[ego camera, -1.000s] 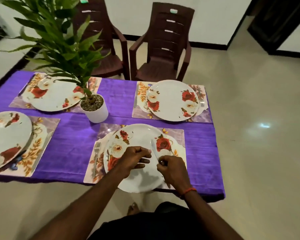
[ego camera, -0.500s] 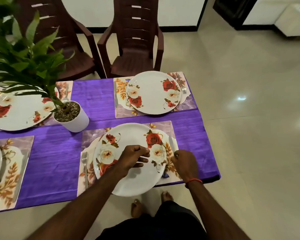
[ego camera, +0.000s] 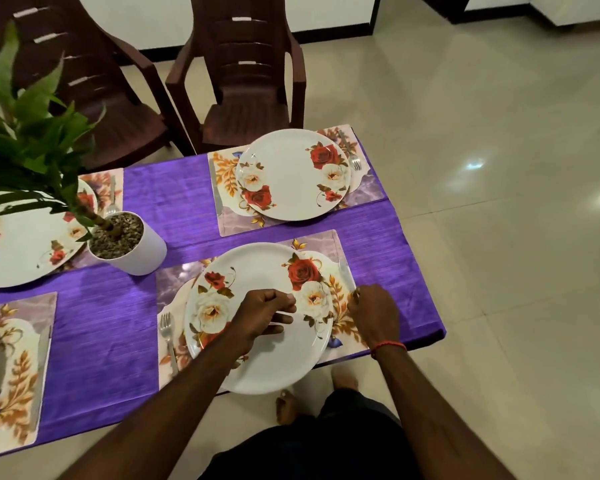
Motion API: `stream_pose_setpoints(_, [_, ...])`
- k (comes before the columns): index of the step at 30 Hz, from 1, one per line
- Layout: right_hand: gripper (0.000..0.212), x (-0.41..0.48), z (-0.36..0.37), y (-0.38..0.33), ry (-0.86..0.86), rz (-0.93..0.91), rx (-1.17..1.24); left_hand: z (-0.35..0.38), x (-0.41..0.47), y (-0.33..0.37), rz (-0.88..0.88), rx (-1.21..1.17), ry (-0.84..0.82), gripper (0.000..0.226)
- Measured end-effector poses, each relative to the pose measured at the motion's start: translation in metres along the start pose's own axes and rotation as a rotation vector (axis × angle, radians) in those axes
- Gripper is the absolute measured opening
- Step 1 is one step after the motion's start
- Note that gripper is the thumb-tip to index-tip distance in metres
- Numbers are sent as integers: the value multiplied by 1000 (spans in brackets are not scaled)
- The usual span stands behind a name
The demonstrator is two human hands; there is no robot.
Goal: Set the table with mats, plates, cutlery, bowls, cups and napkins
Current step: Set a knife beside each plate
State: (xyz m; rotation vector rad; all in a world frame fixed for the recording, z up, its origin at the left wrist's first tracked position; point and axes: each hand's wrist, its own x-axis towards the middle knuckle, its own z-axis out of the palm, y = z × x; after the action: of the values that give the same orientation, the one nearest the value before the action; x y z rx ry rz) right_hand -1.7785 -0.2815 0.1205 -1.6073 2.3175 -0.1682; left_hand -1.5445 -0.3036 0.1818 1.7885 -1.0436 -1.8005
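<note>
The knife (ego camera: 345, 271) lies on the mat (ego camera: 326, 239) near the table's right edge, just right of the plate (ego camera: 257, 358). Its long axis runs near edge to far edge, blade pointing away. The right hand (ego camera: 373, 315) pinches its handle end, which the fingers hide. The left hand (ego camera: 262, 317) rests curled on the plate, with nothing visible in it. A fork (ego camera: 167, 332) lies left of the plate. A purple cloth (ego camera: 118, 323) covers the table, and brown chairs (ego camera: 246, 81) stand on pale tiles at the far edge. The frame cuts off the left-hand settings.
</note>
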Motion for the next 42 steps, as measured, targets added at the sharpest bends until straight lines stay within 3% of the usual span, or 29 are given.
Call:
stream_pose_setpoints(30, [26,6,6,5,5,-22,21,-1,-10,1,22,-26,37,19])
stream_pose_setpoints(36, [24,5,-10,5,-22,-83,43,0,-15,5,51,-32,69,18])
stream_pose_setpoints(42, [37,13,-39,-11,-97,-286,142,4,-23,12,116,-93,152,12])
